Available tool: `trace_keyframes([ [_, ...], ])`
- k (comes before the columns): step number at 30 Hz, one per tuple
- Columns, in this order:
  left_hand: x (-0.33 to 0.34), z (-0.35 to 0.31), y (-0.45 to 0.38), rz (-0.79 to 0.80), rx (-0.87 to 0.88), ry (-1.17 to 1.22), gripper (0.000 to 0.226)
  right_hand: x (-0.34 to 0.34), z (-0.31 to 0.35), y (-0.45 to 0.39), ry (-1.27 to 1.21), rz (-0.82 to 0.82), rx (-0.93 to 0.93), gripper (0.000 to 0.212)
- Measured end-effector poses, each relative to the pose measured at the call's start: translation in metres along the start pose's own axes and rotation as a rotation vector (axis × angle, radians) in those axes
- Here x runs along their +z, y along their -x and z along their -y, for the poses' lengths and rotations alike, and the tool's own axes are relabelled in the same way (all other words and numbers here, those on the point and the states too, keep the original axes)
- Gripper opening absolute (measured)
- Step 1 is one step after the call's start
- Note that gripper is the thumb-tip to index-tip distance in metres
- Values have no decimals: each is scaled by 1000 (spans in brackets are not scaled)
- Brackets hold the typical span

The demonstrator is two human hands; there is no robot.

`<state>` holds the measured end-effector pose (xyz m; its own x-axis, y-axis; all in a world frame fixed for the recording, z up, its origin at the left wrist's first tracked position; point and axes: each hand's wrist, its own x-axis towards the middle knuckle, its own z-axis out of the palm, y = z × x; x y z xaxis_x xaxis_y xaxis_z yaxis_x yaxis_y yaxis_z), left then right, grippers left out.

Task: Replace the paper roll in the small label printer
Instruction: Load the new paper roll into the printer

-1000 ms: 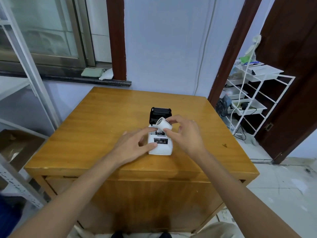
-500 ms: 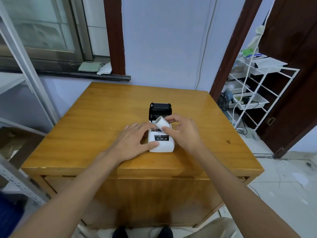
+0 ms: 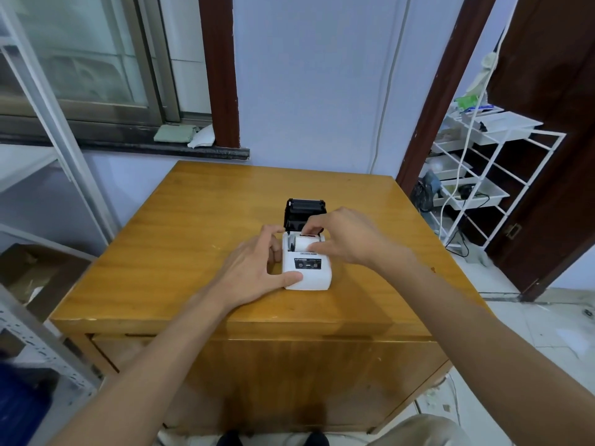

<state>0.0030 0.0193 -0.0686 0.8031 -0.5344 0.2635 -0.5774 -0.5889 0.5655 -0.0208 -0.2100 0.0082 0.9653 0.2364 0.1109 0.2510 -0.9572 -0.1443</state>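
Observation:
A small white label printer [image 3: 307, 272] stands near the middle of the wooden table [image 3: 199, 239]. Its black lid [image 3: 304, 212] is swung up and back. A white paper roll [image 3: 304, 243] lies in the open bay, lengthwise across it. My right hand [image 3: 351, 239] pinches the roll from above, thumb in front and fingers behind. My left hand [image 3: 257, 272] grips the printer's left side, thumb on the front corner and fingers against the side wall.
A white wire rack [image 3: 476, 175] with trays and a cable stands at the right by a dark door. A metal shelf frame [image 3: 48, 123] and a cardboard box [image 3: 35, 275] are at the left. A window sill [image 3: 180, 136] holds cloths.
My right hand has lowered the paper roll from above the printer down into the open bay. My left hand stays on the printer's left side.

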Motion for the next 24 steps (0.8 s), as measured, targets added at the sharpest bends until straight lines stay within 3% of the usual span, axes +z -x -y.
trace_keyframes([
  [6, 0, -2, 0, -6, -23, 4, 90, -1, 3, -12, 125, 41, -46, 30],
  [12, 0, -3, 0, -8, -24, -13, 85, -1, 2, -16, 79, 82, -41, 28],
  [16, 1, -1, 0, -12, -26, -21, 85, -2, 7, -16, 215, 55, -101, 26],
  [24, 1, 0, 1, -23, -26, -21, 93, 6, 7, -14, 165, 31, -40, 27],
])
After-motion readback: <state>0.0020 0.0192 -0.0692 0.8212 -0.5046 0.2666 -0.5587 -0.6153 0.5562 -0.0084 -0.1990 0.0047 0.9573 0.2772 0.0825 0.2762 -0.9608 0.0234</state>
